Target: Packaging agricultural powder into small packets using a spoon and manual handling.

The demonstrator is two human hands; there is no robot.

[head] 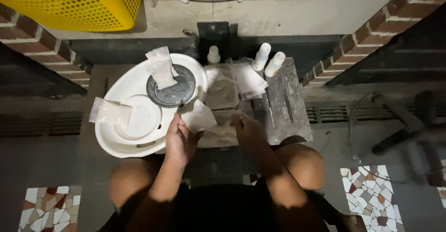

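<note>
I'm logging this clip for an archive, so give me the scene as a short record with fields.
setting: tiled floor by a brick wall
left hand: holds a small clear bag of pale powder
right hand: rests on a shallow tray, grip unclear
white basin: holds a dark round dish and white plate, two more powder bags on them
behind: three white bottles, yellow perforated basket

Basin (116, 146) left of tray (222, 136), dish (172, 92) and plate (141, 118) in basin, 3 bottles (262, 55) behind tray
</note>
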